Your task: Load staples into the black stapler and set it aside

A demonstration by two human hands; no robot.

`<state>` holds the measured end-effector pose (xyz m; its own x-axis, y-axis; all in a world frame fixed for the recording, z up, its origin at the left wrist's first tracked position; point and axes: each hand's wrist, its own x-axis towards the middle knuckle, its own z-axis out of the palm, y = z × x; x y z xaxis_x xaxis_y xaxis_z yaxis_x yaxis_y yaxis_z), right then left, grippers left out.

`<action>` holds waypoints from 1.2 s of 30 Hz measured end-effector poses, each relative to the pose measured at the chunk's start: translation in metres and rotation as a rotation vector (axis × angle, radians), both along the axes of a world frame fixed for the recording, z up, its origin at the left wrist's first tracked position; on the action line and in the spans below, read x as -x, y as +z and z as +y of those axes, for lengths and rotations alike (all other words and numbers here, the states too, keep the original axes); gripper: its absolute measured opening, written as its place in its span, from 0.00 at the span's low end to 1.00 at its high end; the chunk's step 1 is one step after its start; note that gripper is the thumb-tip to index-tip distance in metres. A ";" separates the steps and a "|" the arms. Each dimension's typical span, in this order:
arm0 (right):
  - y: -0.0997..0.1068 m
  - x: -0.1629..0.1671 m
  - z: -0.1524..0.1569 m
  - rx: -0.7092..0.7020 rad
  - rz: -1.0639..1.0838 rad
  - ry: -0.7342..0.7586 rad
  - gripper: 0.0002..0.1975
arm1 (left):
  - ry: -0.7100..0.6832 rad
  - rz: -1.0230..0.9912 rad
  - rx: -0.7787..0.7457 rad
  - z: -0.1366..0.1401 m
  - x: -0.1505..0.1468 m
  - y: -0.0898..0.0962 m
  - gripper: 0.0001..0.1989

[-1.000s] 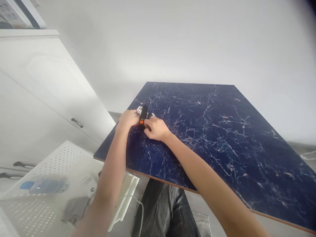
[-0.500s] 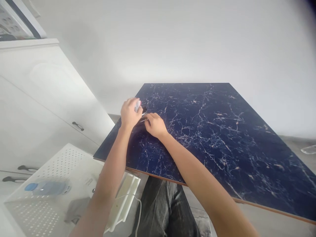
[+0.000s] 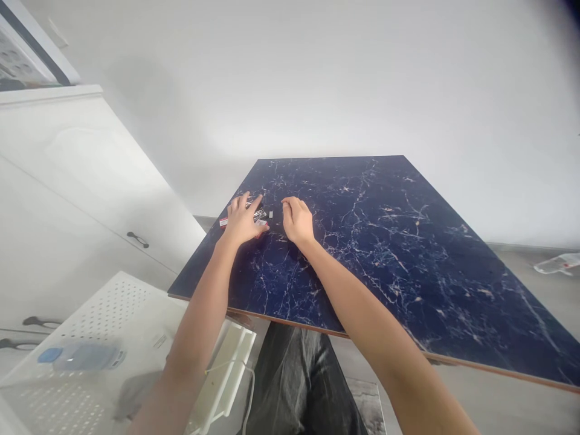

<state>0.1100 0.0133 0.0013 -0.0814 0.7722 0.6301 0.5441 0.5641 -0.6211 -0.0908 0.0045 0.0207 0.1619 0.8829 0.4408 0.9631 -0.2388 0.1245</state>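
Note:
My left hand point(image 3: 241, 225) is open, its fingers spread over a small red-and-white box or packet point(image 3: 223, 223) near the left side of the blue marbled table point(image 3: 362, 241). The hand covers most of that item, and red-and-white parts show on both sides of it. Beyond the thumb lies a small black item with white markings point(image 3: 260, 214), with a little white piece point(image 3: 270, 214) at its right end. My right hand point(image 3: 298, 219) rests to the right of these things, fingers curled closed. Whatever it may hold is hidden by the fingers.
Below left stands a white perforated surface point(image 3: 106, 302) bearing a clear bottle with a blue cap point(image 3: 86, 355). A white rack-like object point(image 3: 226, 368) with a cable is below the table's front edge. White cabinets point(image 3: 81, 181) flank the left; a clear plastic item point(image 3: 559, 264) lies far right.
My left hand has come down and spread over the red-and-white item; earlier it was curled round something whitish. My right hand has moved right, away from the black item. The view has shifted slightly.

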 end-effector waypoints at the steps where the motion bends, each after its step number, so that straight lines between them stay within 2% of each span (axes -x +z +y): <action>1: 0.006 -0.003 0.001 -0.026 -0.038 0.022 0.20 | 0.055 0.002 0.040 0.001 0.001 -0.002 0.49; 4: 0.031 -0.018 0.004 -0.099 -0.136 0.057 0.21 | 0.144 0.001 0.126 0.007 0.002 -0.008 0.51; 8: 0.058 -0.052 0.004 -0.138 -0.182 0.046 0.22 | 0.199 -0.016 0.089 0.016 -0.002 -0.011 0.49; 10: 0.060 -0.073 -0.001 -0.131 -0.229 0.068 0.23 | 0.227 -0.038 0.063 0.020 -0.005 -0.013 0.48; 13: 0.047 -0.105 -0.013 -0.094 -0.306 0.078 0.25 | 0.233 -0.056 -0.008 0.021 -0.011 -0.014 0.47; 17: 0.015 -0.133 -0.020 -0.026 -0.403 0.062 0.27 | 0.063 -0.107 -0.157 0.013 -0.031 -0.009 0.40; 19: 0.003 -0.138 -0.018 0.004 -0.479 0.104 0.32 | -0.069 -0.191 -0.160 0.009 -0.050 -0.004 0.35; 21: -0.002 -0.138 -0.016 0.027 -0.513 0.146 0.39 | -0.210 -0.303 0.002 0.006 -0.071 0.004 0.30; 24: -0.002 -0.135 -0.018 -0.002 -0.498 0.202 0.48 | -0.445 -0.484 0.420 0.005 -0.104 0.015 0.27; 25: 0.000 -0.133 -0.020 -0.031 -0.489 0.219 0.51 | -0.534 -0.536 0.514 0.004 -0.114 0.018 0.27; 27: 0.002 -0.130 -0.024 -0.096 -0.482 0.248 0.53 | -0.668 -0.606 0.595 -0.001 -0.131 0.021 0.28; 32: -0.002 -0.119 -0.031 -0.207 -0.529 0.270 0.47 | -0.740 -0.533 0.498 -0.018 -0.148 0.005 0.35; 36: -0.006 -0.113 -0.032 -0.217 -0.477 0.410 0.44 | -0.712 -0.487 0.424 -0.026 -0.147 -0.011 0.30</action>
<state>0.2232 -0.0190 -0.0049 -0.6499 0.4792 0.5899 0.4463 0.8689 -0.2142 0.0563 -0.0217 0.0095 0.6051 0.7496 0.2681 0.4290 -0.5907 0.6834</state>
